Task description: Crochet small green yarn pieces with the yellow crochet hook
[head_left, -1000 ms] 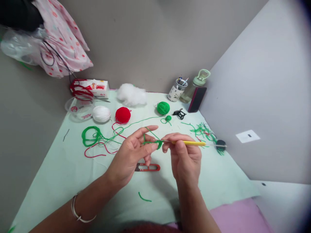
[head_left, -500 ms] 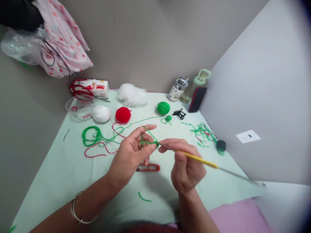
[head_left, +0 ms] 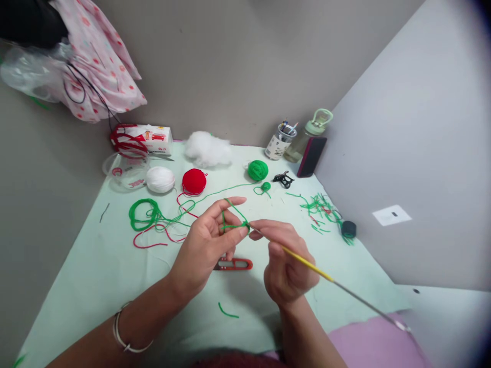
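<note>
My left hand [head_left: 205,237] pinches a small piece of green crochet work [head_left: 246,225] between thumb and fingers. Green yarn [head_left: 237,210] runs taut from that piece up over the raised index finger. In my right hand [head_left: 289,260] is a crochet hook [head_left: 310,266] with a yellow grip and a long metal shaft, its rear end slanting down to the right. The hook's tip meets the green piece at my left fingertips; the exact stitch is too small to make out. Below my left hand lie red-handled thread snips [head_left: 236,264], partly covered by the fingers.
Behind my hands sit a green yarn ball [head_left: 258,170], a red yarn ball [head_left: 194,182], a white yarn ball [head_left: 160,180] and white stuffing [head_left: 208,149]. Loose green yarn [head_left: 143,214] coils at left. Yarn scraps [head_left: 320,207], a phone [head_left: 312,157] and a bottle [head_left: 303,140] stand or lie at right.
My right hand has shifted slightly left and down. The hook's rear end has swung downward, so the hook slants more steeply. My left hand has hardly moved.
</note>
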The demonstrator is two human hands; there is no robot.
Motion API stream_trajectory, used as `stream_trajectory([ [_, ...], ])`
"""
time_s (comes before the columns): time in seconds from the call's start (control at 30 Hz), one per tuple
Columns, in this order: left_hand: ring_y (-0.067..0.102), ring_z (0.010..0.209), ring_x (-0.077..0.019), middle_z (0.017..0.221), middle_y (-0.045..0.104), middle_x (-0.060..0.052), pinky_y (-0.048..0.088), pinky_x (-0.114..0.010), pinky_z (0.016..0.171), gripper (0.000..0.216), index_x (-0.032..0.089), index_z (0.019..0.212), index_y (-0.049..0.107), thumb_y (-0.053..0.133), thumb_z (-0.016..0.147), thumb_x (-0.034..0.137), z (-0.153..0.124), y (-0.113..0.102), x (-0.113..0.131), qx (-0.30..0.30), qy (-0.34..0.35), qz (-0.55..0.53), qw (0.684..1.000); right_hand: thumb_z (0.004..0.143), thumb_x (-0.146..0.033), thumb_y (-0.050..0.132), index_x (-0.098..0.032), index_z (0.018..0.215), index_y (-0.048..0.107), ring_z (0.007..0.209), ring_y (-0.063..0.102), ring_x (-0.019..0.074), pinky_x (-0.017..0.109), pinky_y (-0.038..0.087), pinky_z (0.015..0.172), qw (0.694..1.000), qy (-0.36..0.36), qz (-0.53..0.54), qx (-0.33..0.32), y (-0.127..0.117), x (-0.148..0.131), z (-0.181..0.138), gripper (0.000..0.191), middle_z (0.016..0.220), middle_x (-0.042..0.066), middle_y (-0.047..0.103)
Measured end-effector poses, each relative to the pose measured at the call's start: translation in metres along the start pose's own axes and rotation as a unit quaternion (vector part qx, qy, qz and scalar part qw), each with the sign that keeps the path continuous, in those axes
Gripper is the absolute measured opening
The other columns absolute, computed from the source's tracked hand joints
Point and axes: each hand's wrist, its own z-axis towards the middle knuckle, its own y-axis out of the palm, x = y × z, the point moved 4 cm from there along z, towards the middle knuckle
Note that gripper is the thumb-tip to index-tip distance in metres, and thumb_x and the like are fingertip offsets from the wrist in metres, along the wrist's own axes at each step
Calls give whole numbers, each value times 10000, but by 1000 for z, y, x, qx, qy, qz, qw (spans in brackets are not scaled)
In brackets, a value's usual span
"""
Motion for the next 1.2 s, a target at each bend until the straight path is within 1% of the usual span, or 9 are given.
stream_trajectory([
  [0.2,398,486,-19,694,524,84,390,-142,462,441,187,1237,725,880,830,258,0,6,-2,-9,-89,-94,992,983,-80,666,-266,1238,768,919,756,186,318,655,750,987,-59,-147,-17,3,-1,-10,331,1096,76,766],
  [0.3,317,494,-7,647,431,97,347,-112,448,344,149,1142,778,883,823,228,2,5,2,-9,-105,-139,985,1030,-109,586,-262,1171,780,805,729,169,332,629,701,998,41,1,40,-3,4,-2,285,975,49,765],
  [0.4,364,480,6,692,500,84,363,-108,444,302,183,1128,795,871,836,204,3,2,5,1,-55,-122,991,1060,-182,574,-253,1068,786,668,667,139,312,578,619,969,158,177,62,-2,12,5,224,868,22,736],
  [0.53,505,489,-20,732,599,69,452,-138,472,306,234,1134,795,878,839,244,1,6,1,-27,-31,-58,997,1041,-229,633,-265,1049,801,754,699,159,324,603,656,950,202,237,33,4,15,7,172,969,45,785],
  [0.67,553,523,-21,854,669,50,484,-143,499,382,242,1161,787,908,799,221,1,5,0,0,-6,-32,999,1034,-169,624,-285,1101,808,791,714,166,312,612,656,972,167,161,32,6,12,2,228,953,36,783],
  [0.83,499,473,-18,765,620,67,440,-145,461,469,231,1246,746,912,808,259,1,5,-5,7,-46,-62,997,951,-67,701,-313,1283,787,931,739,201,333,640,730,999,-6,-42,21,9,1,-12,422,1127,70,752],
  [1.03,271,448,-1,588,400,113,308,-108,420,394,185,1204,789,890,826,234,3,1,1,-26,-101,-121,987,1011,-145,642,-274,1088,809,772,722,176,344,615,676,987,133,77,53,-1,13,-1,224,918,37,746],
  [1.13,307,465,7,684,517,73,330,-116,426,261,194,1060,835,893,807,219,4,-3,9,-16,-60,-102,993,1031,-233,627,-236,989,796,625,665,139,301,578,575,954,209,197,93,-5,20,8,175,816,18,712],
  [1.2,466,537,-20,776,608,43,447,-141,516,245,225,1041,844,898,801,222,4,-3,10,-18,-30,-64,997,1027,-278,647,-232,964,795,609,652,131,280,568,544,934,228,263,75,-2,22,11,167,805,15,708],
])
